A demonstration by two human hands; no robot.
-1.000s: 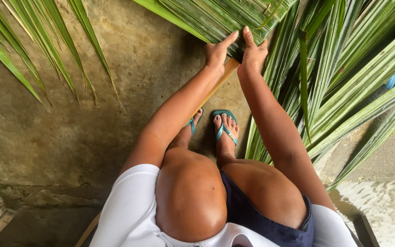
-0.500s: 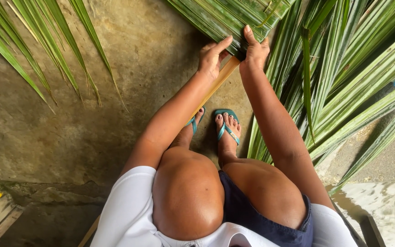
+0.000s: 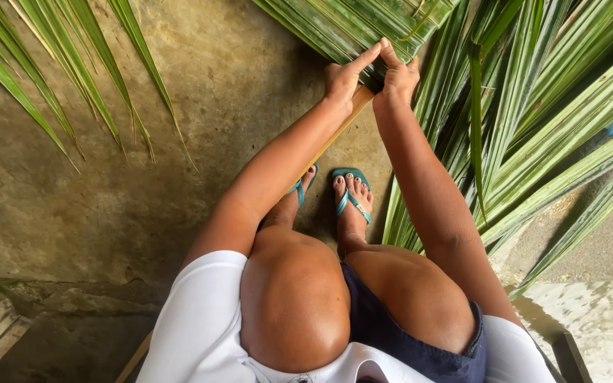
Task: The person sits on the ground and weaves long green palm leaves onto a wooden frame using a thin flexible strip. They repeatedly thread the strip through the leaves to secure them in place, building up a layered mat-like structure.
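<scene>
A person is sitting and looking down at their own knees, feet and outstretched arms above a concrete floor (image 3: 143, 184). Both hands are meeting at about 12 o'clock, near the top of the view. The left hand (image 3: 343, 76) is lying on the pale midrib (image 3: 335, 131) of a palm frond, forefinger stretched up, fingers loosely curled rather than clenched. The right hand (image 3: 399, 74), just beside it, is pressing its fingertips into the woven green leaflets (image 3: 349, 25); how firmly it is gripping cannot be told. The midrib is running diagonally down toward 6 o'clock, passing between the feet in teal flip-flops (image 3: 352, 195). Loose leaflets (image 3: 548, 135) are fanning out at 3 o'clock, and more fronds (image 3: 58, 78) at 10 o'clock.
</scene>
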